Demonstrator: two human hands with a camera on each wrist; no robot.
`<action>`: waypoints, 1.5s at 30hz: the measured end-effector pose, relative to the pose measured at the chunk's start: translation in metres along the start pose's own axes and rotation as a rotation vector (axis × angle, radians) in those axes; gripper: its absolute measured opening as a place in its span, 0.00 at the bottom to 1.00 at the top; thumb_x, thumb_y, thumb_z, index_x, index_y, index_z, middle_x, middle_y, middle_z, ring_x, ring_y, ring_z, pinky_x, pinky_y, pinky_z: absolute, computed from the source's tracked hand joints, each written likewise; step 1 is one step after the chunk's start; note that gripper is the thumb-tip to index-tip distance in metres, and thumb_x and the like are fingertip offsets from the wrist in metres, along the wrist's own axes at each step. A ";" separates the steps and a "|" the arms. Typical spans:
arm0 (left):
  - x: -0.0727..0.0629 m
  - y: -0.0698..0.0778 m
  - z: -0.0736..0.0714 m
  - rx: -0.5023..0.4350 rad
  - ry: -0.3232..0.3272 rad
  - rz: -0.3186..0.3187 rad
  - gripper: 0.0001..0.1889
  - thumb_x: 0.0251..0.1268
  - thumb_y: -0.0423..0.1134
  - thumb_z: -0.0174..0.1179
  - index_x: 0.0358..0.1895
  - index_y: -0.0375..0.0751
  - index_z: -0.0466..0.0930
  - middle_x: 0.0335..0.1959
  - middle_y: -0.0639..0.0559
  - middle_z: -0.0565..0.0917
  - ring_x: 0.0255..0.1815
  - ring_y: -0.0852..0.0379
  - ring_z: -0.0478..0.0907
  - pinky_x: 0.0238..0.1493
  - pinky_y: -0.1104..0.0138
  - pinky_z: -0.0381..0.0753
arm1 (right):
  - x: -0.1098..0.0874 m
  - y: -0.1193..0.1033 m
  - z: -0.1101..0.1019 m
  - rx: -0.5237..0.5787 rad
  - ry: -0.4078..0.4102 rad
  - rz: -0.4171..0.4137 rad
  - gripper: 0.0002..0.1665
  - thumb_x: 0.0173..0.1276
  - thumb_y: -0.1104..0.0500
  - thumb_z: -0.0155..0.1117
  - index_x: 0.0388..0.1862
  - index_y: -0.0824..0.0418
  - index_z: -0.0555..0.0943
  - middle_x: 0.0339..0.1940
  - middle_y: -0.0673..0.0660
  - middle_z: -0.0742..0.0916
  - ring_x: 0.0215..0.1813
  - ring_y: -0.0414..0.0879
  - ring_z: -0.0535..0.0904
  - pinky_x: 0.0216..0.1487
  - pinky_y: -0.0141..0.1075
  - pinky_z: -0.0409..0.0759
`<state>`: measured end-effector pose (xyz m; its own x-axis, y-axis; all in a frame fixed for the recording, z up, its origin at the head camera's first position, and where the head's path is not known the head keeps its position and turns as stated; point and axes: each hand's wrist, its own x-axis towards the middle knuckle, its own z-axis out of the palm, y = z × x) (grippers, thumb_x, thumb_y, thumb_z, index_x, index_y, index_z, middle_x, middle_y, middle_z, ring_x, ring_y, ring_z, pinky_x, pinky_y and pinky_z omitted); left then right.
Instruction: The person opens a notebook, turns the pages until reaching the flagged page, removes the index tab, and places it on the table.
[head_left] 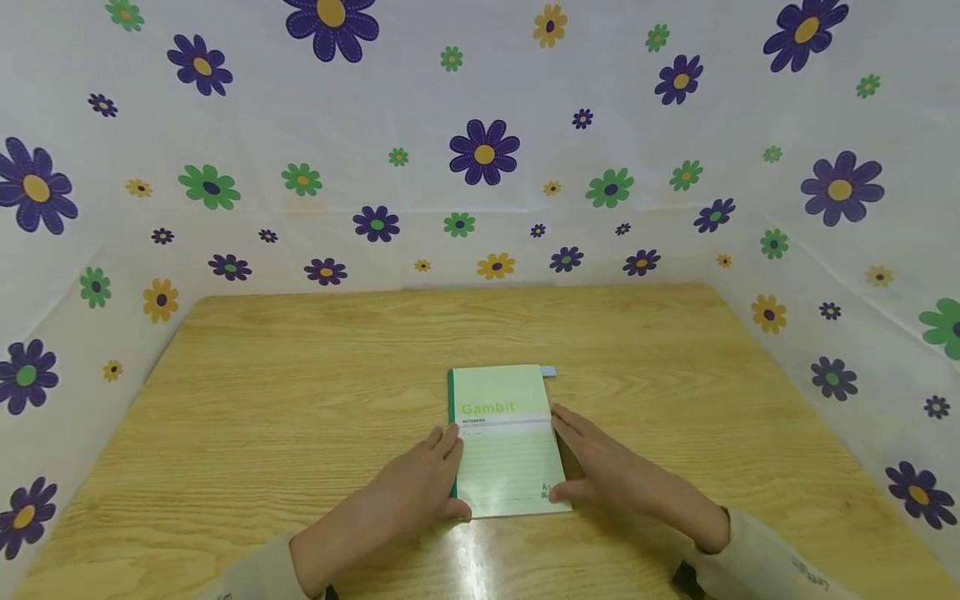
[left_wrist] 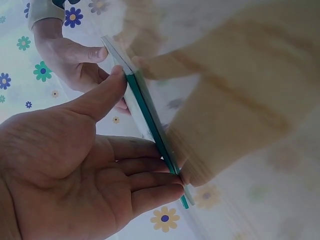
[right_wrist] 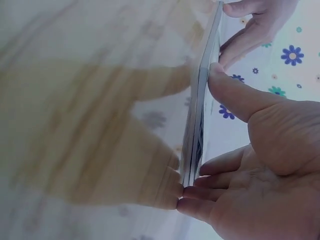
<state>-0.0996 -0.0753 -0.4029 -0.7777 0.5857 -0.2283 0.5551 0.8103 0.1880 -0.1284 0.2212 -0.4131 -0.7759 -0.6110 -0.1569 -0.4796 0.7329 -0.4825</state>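
A closed notebook [head_left: 504, 467] with a pale green cover marked "Gambit" lies flat on the wooden table. Its dark green spine [left_wrist: 149, 117] faces left, and a light blue tab [head_left: 548, 372] sticks out at the upper right. My left hand [head_left: 408, 487] touches the spine side with nearly straight fingers, its thumb by the lower left corner. Against the page edge [right_wrist: 197, 120] on the other side rest the fingertips and thumb of my right hand [head_left: 618, 471]. Both hands lie beside the notebook, one on each side.
The wooden table [head_left: 300, 375] reaches back to a white cloth [head_left: 405, 108] printed with purple, green and yellow flowers, which also hangs on both sides. Light sleeves [head_left: 765, 558] cover the forearms. The glossy tabletop mirrors the hands in both wrist views.
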 end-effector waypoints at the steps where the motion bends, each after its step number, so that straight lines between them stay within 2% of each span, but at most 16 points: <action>1: 0.000 0.000 0.000 -0.004 -0.003 -0.006 0.46 0.68 0.60 0.65 0.74 0.22 0.65 0.78 0.31 0.62 0.78 0.36 0.61 0.75 0.54 0.67 | 0.000 0.000 0.000 0.005 0.004 0.007 0.59 0.68 0.45 0.74 0.79 0.79 0.55 0.83 0.73 0.56 0.81 0.67 0.53 0.75 0.59 0.63; 7: 0.000 0.001 -0.002 -0.033 -0.007 -0.024 0.46 0.68 0.59 0.66 0.74 0.22 0.65 0.79 0.31 0.61 0.79 0.36 0.60 0.74 0.53 0.67 | 0.000 0.002 0.001 0.010 0.011 -0.001 0.59 0.68 0.44 0.74 0.79 0.79 0.55 0.82 0.73 0.56 0.81 0.68 0.53 0.74 0.60 0.63; 13: 0.001 0.001 -0.001 -0.005 0.000 -0.015 0.46 0.67 0.59 0.65 0.73 0.22 0.66 0.78 0.31 0.63 0.78 0.36 0.61 0.74 0.53 0.68 | 0.001 0.002 0.002 0.034 0.019 0.001 0.58 0.67 0.45 0.75 0.78 0.79 0.56 0.82 0.74 0.57 0.81 0.68 0.53 0.75 0.60 0.62; 19: 0.002 0.002 -0.002 0.042 0.001 -0.011 0.46 0.67 0.61 0.65 0.73 0.23 0.67 0.77 0.32 0.64 0.77 0.37 0.64 0.74 0.55 0.68 | 0.002 -0.001 0.002 0.112 0.045 0.047 0.59 0.62 0.48 0.80 0.77 0.80 0.59 0.80 0.75 0.60 0.80 0.70 0.56 0.74 0.62 0.63; 23: 0.003 0.003 -0.003 0.038 -0.011 -0.026 0.47 0.66 0.62 0.65 0.73 0.24 0.68 0.78 0.33 0.65 0.77 0.38 0.64 0.73 0.55 0.69 | 0.003 -0.004 0.002 0.148 0.084 0.066 0.59 0.58 0.51 0.83 0.77 0.78 0.61 0.79 0.74 0.64 0.79 0.70 0.59 0.73 0.63 0.64; 29: 0.005 0.004 -0.005 0.032 -0.029 -0.048 0.47 0.65 0.62 0.66 0.74 0.26 0.67 0.78 0.35 0.64 0.78 0.39 0.63 0.73 0.55 0.69 | 0.002 -0.005 0.003 0.169 0.153 0.042 0.56 0.56 0.56 0.85 0.77 0.74 0.65 0.78 0.71 0.68 0.77 0.68 0.64 0.71 0.61 0.68; 34: 0.004 0.003 -0.006 0.042 -0.028 -0.039 0.47 0.65 0.63 0.66 0.73 0.26 0.68 0.78 0.35 0.64 0.77 0.39 0.64 0.72 0.55 0.71 | 0.003 -0.005 0.003 0.197 0.209 -0.014 0.52 0.56 0.62 0.84 0.76 0.71 0.68 0.77 0.69 0.71 0.75 0.67 0.68 0.69 0.60 0.72; 36: 0.004 0.001 -0.005 0.026 -0.027 -0.035 0.47 0.65 0.63 0.66 0.73 0.26 0.67 0.78 0.35 0.64 0.77 0.39 0.64 0.72 0.55 0.71 | 0.004 -0.005 0.003 0.235 0.232 -0.052 0.50 0.57 0.65 0.82 0.76 0.70 0.68 0.76 0.69 0.71 0.73 0.67 0.70 0.67 0.57 0.75; 40: 0.004 -0.005 -0.004 -0.017 -0.030 -0.026 0.46 0.65 0.62 0.67 0.74 0.27 0.68 0.79 0.36 0.63 0.78 0.38 0.62 0.72 0.53 0.71 | 0.006 -0.005 0.003 0.384 0.257 -0.124 0.45 0.61 0.72 0.76 0.77 0.70 0.67 0.75 0.69 0.73 0.70 0.65 0.75 0.62 0.51 0.80; 45: 0.004 -0.017 -0.002 -0.063 -0.017 0.013 0.44 0.66 0.58 0.68 0.74 0.28 0.69 0.79 0.36 0.62 0.78 0.38 0.62 0.71 0.53 0.71 | 0.004 -0.007 0.000 0.559 0.215 -0.137 0.42 0.70 0.69 0.69 0.78 0.76 0.62 0.70 0.71 0.77 0.67 0.65 0.77 0.61 0.44 0.82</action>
<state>-0.1127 -0.0871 -0.4054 -0.7650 0.5972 -0.2411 0.5452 0.7998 0.2510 -0.1284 0.2136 -0.4102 -0.8155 -0.5720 0.0882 -0.3386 0.3481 -0.8742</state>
